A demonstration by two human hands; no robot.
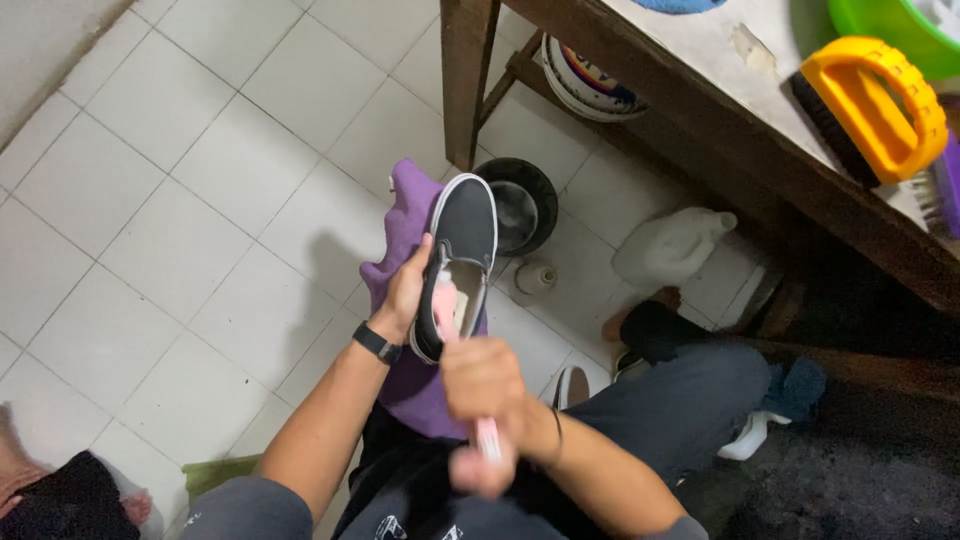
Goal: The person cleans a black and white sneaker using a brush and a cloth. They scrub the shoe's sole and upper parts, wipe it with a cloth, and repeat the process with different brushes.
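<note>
Shoe (462, 262) in black canvas with a white sole rim sat in the middle of the view, toe pointing away, opening turned toward the person. The left hand (408, 290) was closed around its side near the heel, a dark band on that wrist, and held it above the white tiled floor (200, 200). The right hand (487, 385) was clenched in a fist around a pink handle (487, 437), whose far end reached into the shoe's opening; that end and the lower edge of the fist were blurred, so the tool could not be made out. A purple cloth (410, 230) hung behind and under the shoe, over the person's lap.

Just beyond the toe a black round bowl (520, 205) lay on the floor beside a bench leg (466, 80), with a pale plastic jug (668, 250) lying on its side nearby. On the bench (720, 60) at upper right rested a yellow-handled scrub brush (868, 105), a green tub (890, 30) beyond it.
</note>
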